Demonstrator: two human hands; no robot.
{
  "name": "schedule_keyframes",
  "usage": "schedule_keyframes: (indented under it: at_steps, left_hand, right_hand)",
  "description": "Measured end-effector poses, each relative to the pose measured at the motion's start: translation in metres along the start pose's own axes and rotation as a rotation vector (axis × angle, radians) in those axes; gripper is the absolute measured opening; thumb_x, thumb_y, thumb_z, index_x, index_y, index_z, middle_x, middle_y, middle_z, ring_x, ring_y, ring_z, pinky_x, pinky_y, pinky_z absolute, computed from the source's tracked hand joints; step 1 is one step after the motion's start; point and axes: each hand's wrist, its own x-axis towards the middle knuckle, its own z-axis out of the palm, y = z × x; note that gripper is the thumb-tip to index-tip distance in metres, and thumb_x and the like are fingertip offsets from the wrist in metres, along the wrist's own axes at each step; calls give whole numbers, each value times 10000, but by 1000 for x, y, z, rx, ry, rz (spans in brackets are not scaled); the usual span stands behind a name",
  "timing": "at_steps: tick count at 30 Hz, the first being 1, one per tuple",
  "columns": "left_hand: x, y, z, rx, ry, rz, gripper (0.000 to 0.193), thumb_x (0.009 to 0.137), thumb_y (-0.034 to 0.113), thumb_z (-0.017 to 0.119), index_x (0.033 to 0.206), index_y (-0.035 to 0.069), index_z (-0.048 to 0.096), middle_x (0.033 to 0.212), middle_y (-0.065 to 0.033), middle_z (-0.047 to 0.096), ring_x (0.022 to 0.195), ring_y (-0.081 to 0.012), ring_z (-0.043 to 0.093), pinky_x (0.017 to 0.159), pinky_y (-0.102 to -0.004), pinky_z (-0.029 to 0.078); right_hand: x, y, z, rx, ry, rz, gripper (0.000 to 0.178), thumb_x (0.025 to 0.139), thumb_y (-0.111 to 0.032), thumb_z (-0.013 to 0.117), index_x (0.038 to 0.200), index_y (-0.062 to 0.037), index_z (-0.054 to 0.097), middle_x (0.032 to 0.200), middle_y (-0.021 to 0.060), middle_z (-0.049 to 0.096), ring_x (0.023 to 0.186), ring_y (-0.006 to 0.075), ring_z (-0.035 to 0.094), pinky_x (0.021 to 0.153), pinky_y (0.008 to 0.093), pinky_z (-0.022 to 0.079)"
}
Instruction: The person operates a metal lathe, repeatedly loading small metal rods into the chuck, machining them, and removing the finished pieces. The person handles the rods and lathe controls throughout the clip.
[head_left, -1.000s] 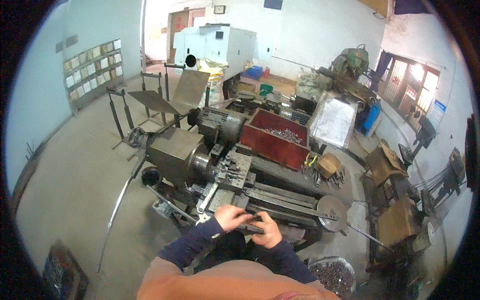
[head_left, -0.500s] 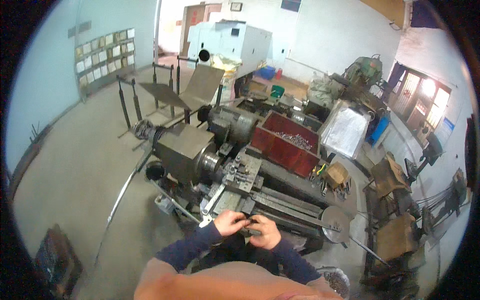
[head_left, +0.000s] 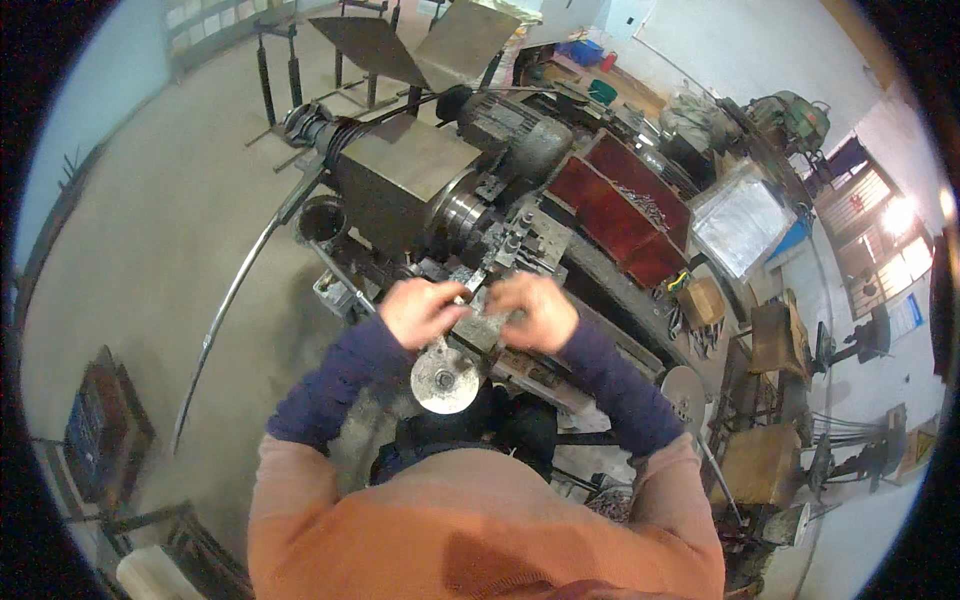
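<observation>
My left hand (head_left: pixel 424 312) is by the cross slide of a metal lathe (head_left: pixel 405 165), thumb and fingers pinched on a small piece too tiny to make out. To its right, my right hand (head_left: pixel 536 312) has bent fingers pointing at the left hand; motion smears them, so any grip cannot be told. Just beyond both hands is the tool post (head_left: pixel 515 238), beside the round spindle nose (head_left: pixel 462 215). A round handwheel (head_left: pixel 444 379) sits below my left hand.
A red box (head_left: pixel 625 205) with small metal parts stands behind the lathe bed. Right of it are a silvery covered surface (head_left: pixel 742 222), a cardboard box (head_left: pixel 700 302) and hand tools. A long bar (head_left: pixel 225 320) sticks out at left. A disc (head_left: pixel 683 393) is at the bed's right end.
The view has tipped down toward the lathe. My hands, close together before, have moved forward to the tool post and come apart. The handwheel below them now shows.
</observation>
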Motion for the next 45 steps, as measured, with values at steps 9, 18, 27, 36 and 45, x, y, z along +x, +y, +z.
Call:
schedule_keyframes:
  at_steps: [9,18,27,36,45]
  left_hand:
    - [-121,-81,-160,537,542,-441,276,752,85,543,1023,44,565,644,-136,586,580,-249,582,569,-333,443]
    - [-238,-129,-162,701,265,-837,451,719,261,624,1127,105,514,762,-156,592,737,-327,581,664,-416,457]
    - [-213,-176,-181,949,43,-990,138,671,143,589,779,58,590,720,-169,600,739,-357,587,682,-459,470]
    - [-213,-302,-312,1298,46,-926,104,676,63,564,758,79,627,770,-116,628,759,-286,618,637,-386,501]
    - [-153,-308,-212,1184,636,-454,271,721,133,547,978,103,626,916,-99,634,855,-264,597,758,-350,471]
  right_hand:
    - [88,93,18,-484,-181,462,326,531,-248,618,825,-143,710,818,91,654,869,267,566,821,368,434]
    - [108,99,22,-400,-280,548,243,525,-226,649,718,-82,682,783,129,649,750,280,634,732,358,503]
    - [112,108,16,-294,-288,355,306,530,-222,621,793,-82,691,742,185,623,705,319,622,705,367,507]
    - [105,110,14,-270,-243,354,304,559,-217,622,814,-63,680,694,184,613,649,317,614,640,369,503]
    - [100,103,18,-358,-174,426,282,544,-226,620,787,-99,687,776,138,630,819,302,583,752,404,466]
